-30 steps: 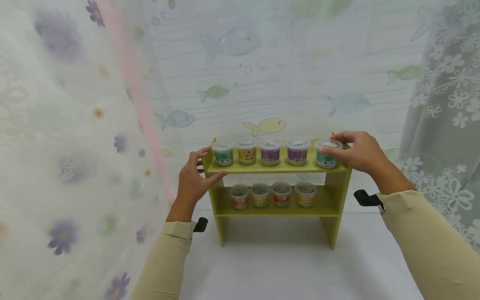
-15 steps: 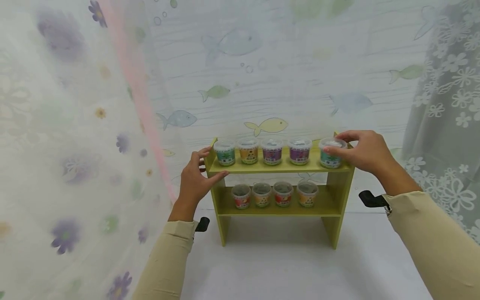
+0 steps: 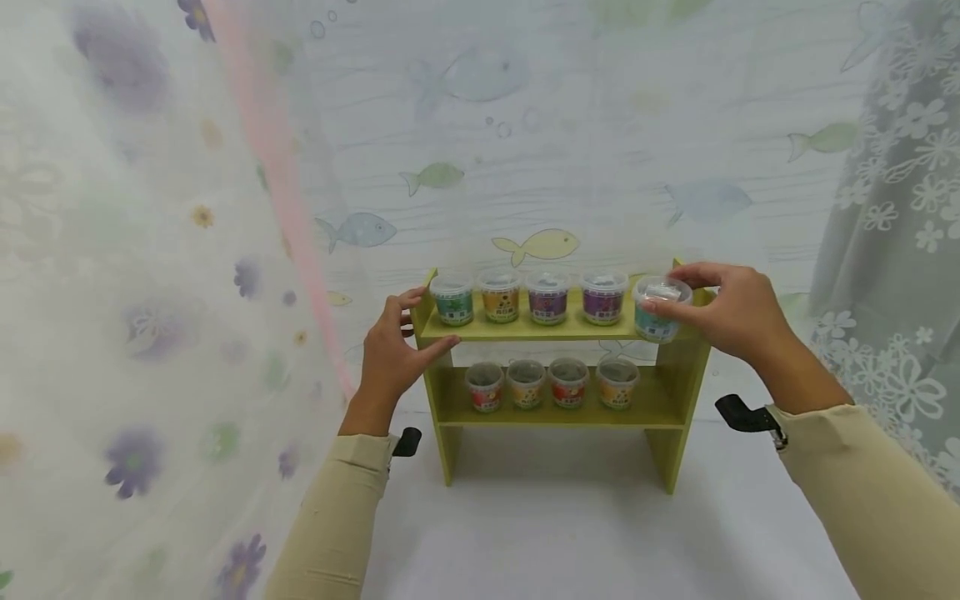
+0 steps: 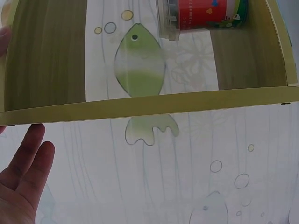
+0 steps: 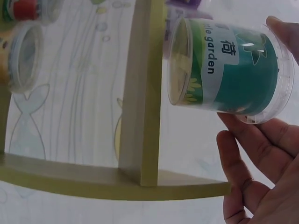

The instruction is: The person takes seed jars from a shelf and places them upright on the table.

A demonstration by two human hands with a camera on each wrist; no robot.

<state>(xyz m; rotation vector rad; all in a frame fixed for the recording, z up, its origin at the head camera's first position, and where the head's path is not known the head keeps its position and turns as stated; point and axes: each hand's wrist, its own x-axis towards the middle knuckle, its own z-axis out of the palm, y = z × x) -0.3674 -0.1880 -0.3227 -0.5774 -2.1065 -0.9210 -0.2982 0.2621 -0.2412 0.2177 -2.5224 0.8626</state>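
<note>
My right hand [image 3: 738, 312] holds a clear plastic cup with a teal label [image 3: 656, 327], thumb in front and fingers behind its rim. In the right wrist view this cup [image 5: 247, 70] is just off the top board, tilted a little. My left hand [image 3: 390, 350] grips the upper left corner of a yellow-green two-tier shelf [image 3: 555, 337], thumb at the front edge and fingers outside the side panel. On the same board stand another teal cup [image 3: 452, 307], a yellow one [image 3: 500, 305] and two purple ones [image 3: 547, 307].
The lower tier carries red-labelled cups [image 3: 485, 396] and yellow-labelled cups [image 3: 617, 392]. The shelf stands on a white cloth surface [image 3: 555, 533]. Behind hangs a fish-print curtain [image 3: 480, 133], and a flower-print curtain [image 3: 135, 333] runs along the left.
My right hand has lifted the teal cup slightly off the top board and tilted it. My left hand has stayed on the shelf corner.
</note>
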